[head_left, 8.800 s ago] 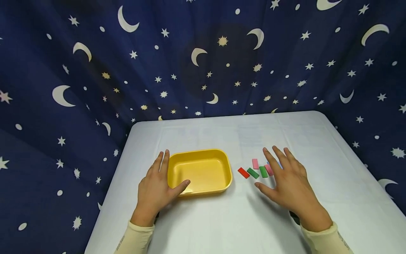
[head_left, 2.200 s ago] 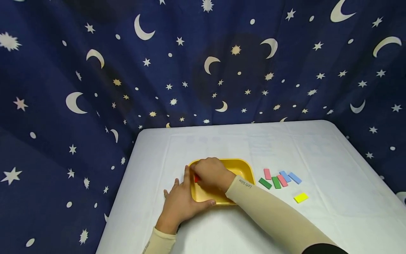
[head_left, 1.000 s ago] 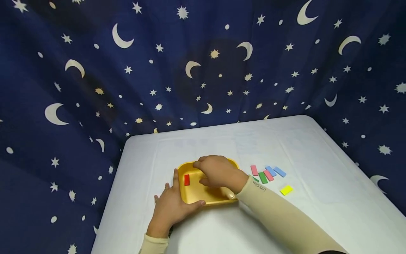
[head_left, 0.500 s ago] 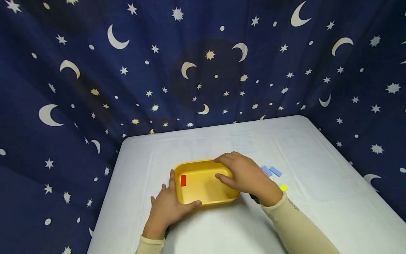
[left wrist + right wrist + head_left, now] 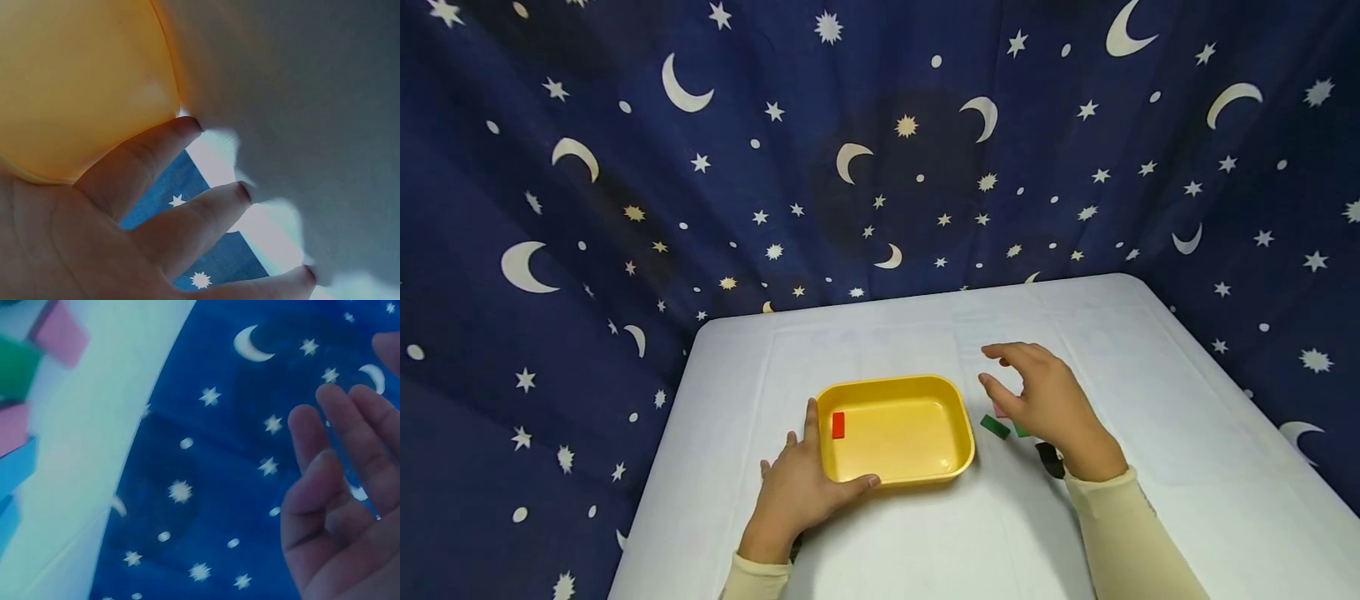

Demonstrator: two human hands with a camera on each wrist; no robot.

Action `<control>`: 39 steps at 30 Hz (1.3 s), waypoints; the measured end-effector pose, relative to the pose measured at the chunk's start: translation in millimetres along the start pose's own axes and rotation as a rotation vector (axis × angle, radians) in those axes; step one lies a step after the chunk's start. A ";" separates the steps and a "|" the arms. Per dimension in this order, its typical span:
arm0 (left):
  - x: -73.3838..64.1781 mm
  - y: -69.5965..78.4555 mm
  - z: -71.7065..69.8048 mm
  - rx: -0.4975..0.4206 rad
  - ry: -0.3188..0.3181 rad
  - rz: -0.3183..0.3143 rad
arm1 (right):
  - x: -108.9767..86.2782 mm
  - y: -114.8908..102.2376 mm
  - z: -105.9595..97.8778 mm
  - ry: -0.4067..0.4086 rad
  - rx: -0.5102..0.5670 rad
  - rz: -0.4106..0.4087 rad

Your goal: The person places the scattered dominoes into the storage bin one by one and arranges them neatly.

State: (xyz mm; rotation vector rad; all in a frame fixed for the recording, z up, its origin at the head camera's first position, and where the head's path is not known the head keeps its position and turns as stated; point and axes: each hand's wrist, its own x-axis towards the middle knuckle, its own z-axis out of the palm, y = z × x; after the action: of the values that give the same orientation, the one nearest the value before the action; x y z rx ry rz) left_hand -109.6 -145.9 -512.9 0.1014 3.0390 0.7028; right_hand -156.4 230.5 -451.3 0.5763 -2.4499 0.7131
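Observation:
My left hand [image 5: 797, 496] rests at the left end of a yellow plastic tray [image 5: 895, 479], fingers along its side and thumb at the near rim. In the left wrist view those fingers [image 5: 181, 228] are spread and straight beside the tray wall. A small red rectangular block [image 5: 838, 425] lies inside, near the left wall. My right hand [image 5: 1052, 404] hovers right of the tray with loosely bent, parted fingers, holding nothing. Below it lie a dark green block [image 5: 995, 427], a partly covered lighter green block [image 5: 1021, 429] and a pink block [image 5: 1000, 410].
The right wrist view shows a green block [image 5: 15, 369], a pink block [image 5: 62, 334] and a blue block [image 5: 17, 465] on the white tabletop [image 5: 887, 337]. Behind the table hangs a navy curtain [image 5: 737, 167] with moons and stars.
The red block has gone from the tabletop into the tray. My right hand has let go of it and moved right, out over the other blocks. The left hand has come against the tray.

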 end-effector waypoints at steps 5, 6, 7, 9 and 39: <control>1.5 -0.1 0.3 0.026 -0.005 0.005 | -12.0 18.2 1.4 0.017 -0.007 0.071; 1.6 -0.3 0.3 0.029 -0.006 0.007 | -13.8 20.8 1.8 0.019 -0.007 0.080; 1.7 -0.4 0.1 0.033 -0.008 0.006 | -15.1 23.1 2.5 0.018 -0.008 0.089; 2.3 -1.2 -0.2 0.041 -0.008 0.004 | -16.1 26.5 4.1 0.015 -0.005 0.102; 2.3 -1.7 -1.4 0.002 -0.027 0.014 | -30.5 49.0 32.4 -0.295 -0.048 0.285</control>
State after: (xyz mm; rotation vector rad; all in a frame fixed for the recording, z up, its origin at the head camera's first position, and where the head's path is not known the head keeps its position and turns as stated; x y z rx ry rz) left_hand -112.1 -147.9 -512.4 0.1312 3.0162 0.6936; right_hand -169.9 256.9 -510.5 0.3356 -2.8534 0.7189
